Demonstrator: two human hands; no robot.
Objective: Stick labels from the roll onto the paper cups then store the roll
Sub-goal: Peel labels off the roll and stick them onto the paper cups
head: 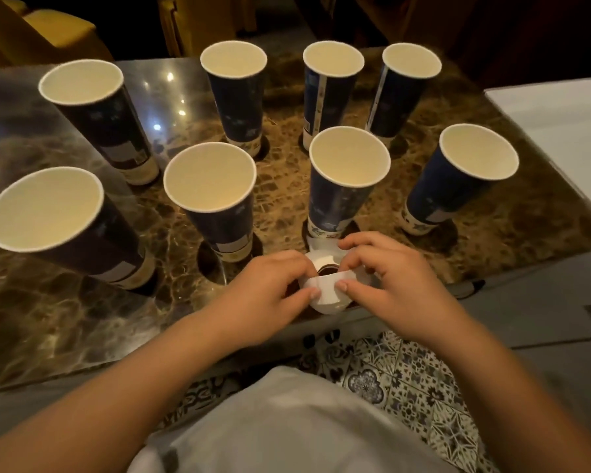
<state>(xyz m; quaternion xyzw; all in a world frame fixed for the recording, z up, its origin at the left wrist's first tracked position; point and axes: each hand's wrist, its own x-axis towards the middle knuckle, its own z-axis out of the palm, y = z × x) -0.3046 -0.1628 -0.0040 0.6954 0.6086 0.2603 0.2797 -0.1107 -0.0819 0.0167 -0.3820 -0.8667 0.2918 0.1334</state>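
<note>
A: Head view: your left hand [270, 285] and right hand [386, 274] both pinch the roll [328, 288] at the desk's [492, 240] near edge, before the cups [348, 172].

B: How will it handle?

A: Probably light and soft. Hold its sides; peel the thin label by its free edge, since it may curl or tear.

A marble table [321, 186] stands over patterned tiles [406, 380]; a marker [466, 289] lies beside a white sheet [560, 121].
</note>
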